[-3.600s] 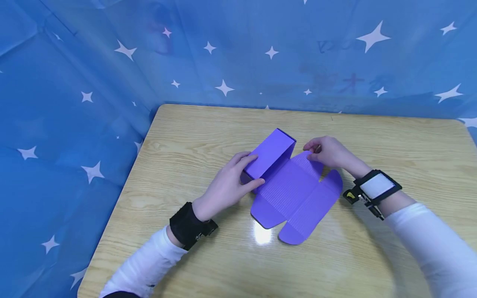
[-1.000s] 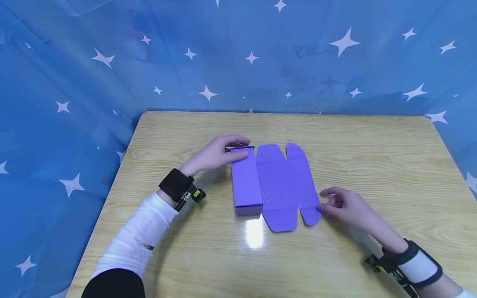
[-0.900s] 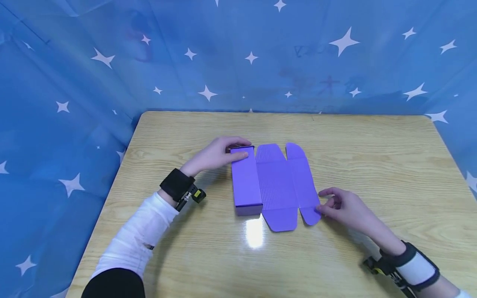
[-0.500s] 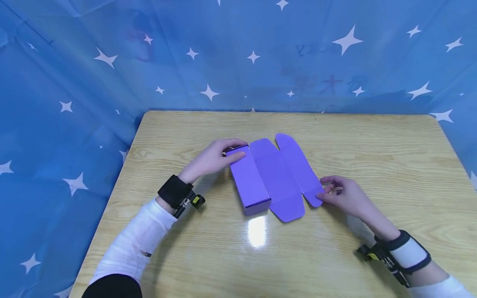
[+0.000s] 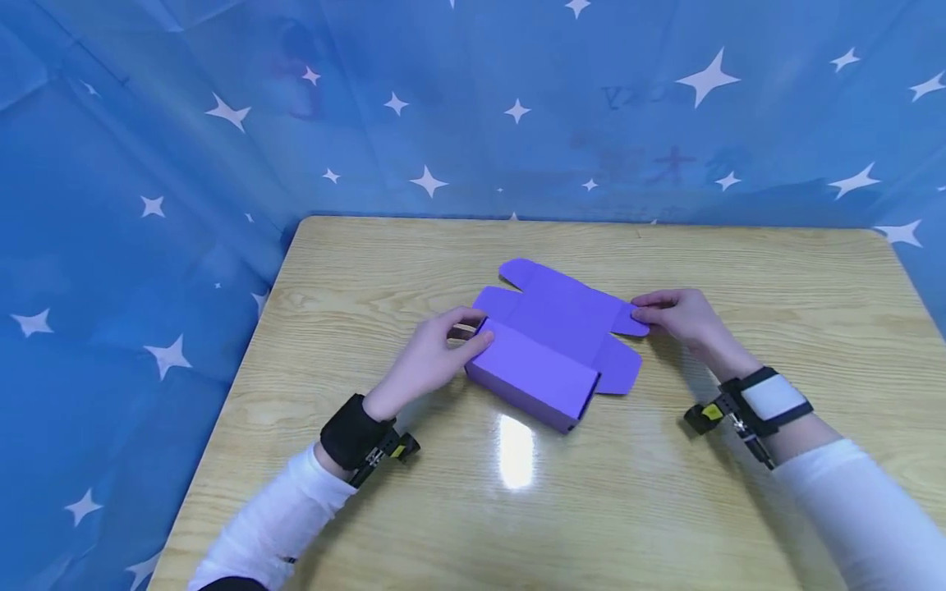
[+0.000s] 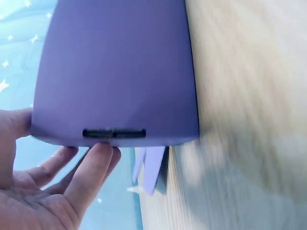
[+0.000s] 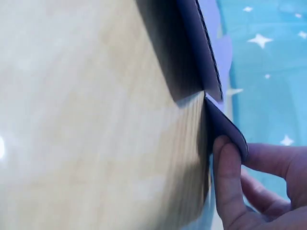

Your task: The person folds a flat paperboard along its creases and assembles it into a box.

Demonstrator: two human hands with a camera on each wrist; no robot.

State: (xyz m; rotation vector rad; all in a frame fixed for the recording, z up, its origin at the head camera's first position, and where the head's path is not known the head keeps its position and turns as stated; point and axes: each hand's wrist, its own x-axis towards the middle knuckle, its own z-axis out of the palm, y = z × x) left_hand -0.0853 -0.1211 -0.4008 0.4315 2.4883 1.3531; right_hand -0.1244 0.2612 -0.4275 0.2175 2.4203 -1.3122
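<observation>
A purple cardboard box (image 5: 535, 373) sits slantwise on the table, its lid (image 5: 569, 308) folded out toward the back with side flaps spread. My left hand (image 5: 424, 357) grips the box's left end, thumb on the top face and fingers round the far side. In the left wrist view, a dark slot (image 6: 114, 133) shows along the box's edge, beside the fingertips. My right hand (image 5: 691, 322) pinches the rounded tab (image 5: 628, 320) at the lid's right end between thumb and fingers. The right wrist view shows that tab bent at its crease. The box's inside is hidden.
The light wooden table (image 5: 414, 525) extends around the box, with a bright reflection (image 5: 515, 451) in front of it. A blue curtain (image 5: 473, 107) with white stars hangs behind the table and along its left side.
The box has turned counterclockwise over these frames, its lid swinging from the right toward the back. My right hand has moved farther back with the tab; my left hand has come slightly nearer.
</observation>
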